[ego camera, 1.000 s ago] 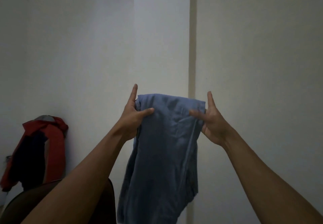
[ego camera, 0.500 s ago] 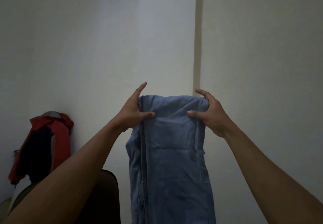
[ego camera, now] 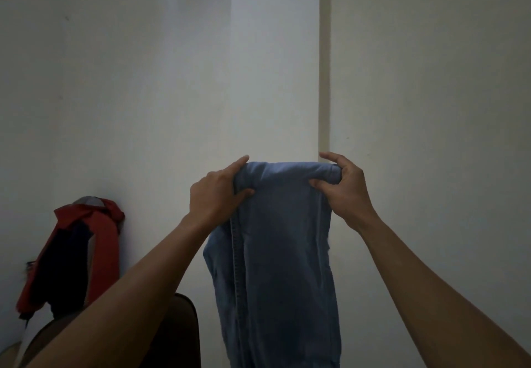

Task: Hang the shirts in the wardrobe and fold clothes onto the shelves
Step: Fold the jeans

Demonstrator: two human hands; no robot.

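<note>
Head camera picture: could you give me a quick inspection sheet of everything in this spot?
Surface: nothing seen; no table or shelf in view.
Job's things: blue denim garment, held up by its folded top edge, hanging straight down.
Clutter: red and dark jacket hanging at the wall on the left; dark rounded chair back below it.
Grippers: left hand in a pinch grip on the top left corner; right hand pinching the top right corner.
Cables: nothing seen.
Surroundings: plain white wall with a beige vertical strip; dim light.
</note>
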